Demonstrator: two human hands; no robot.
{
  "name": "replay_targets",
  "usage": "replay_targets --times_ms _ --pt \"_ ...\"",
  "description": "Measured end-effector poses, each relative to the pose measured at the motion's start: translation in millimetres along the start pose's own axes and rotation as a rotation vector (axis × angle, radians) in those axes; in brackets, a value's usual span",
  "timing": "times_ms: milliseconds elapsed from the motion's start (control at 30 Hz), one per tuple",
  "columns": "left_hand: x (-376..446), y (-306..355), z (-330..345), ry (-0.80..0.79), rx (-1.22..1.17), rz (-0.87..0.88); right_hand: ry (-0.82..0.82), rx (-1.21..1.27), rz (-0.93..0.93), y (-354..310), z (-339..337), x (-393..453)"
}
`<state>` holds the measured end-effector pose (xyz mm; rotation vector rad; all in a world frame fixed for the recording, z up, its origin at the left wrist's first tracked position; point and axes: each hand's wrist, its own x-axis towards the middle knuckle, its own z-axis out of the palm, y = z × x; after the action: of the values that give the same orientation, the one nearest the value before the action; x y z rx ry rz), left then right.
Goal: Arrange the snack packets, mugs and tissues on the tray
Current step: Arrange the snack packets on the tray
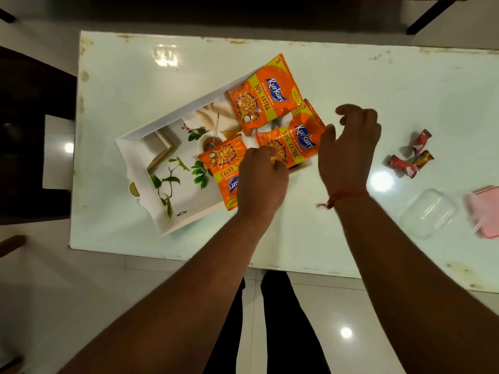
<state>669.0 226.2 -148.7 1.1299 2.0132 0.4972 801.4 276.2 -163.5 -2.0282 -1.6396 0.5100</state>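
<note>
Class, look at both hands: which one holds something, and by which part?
The left hand rests fingertips on two orange snack packets where they meet on the tray; a grip cannot be confirmed. The right hand is open, holding nothing.

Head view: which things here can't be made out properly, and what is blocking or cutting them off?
- Nearest snack packet: its right part is hidden under the left hand, so the grip cannot be judged.
- Pink item: cut off by the right frame edge; tissue or not is unclear.
- Small red wrappers: too small and blurred to read.
- Clear container: glare hides any contents.
- Mugs: none in view.
</note>
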Motion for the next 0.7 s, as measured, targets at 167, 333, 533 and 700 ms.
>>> replay_targets --times_ms 167,333,533,700 --pt "17.1 -40.7 -30.4 0.137 0.124 0.139 -0.173 0.257 0.243 -28.6 14.2 -75.2" --pt "39.7 -83.2 -41.6 0.010 0.440 0.236 -0.634 0.550 0.814 -52.8 42.8 -118.9" --pt "40.7 -96.6 -48.0 0.030 0.369 0.021 -0.468 0.499 0.573 -77.6 51.4 -91.7" --pt "47.4 -94.5 -48.9 0.024 0.050 -0.133 -0.456 0.332 0.328 -91.3 55.4 -40.8"
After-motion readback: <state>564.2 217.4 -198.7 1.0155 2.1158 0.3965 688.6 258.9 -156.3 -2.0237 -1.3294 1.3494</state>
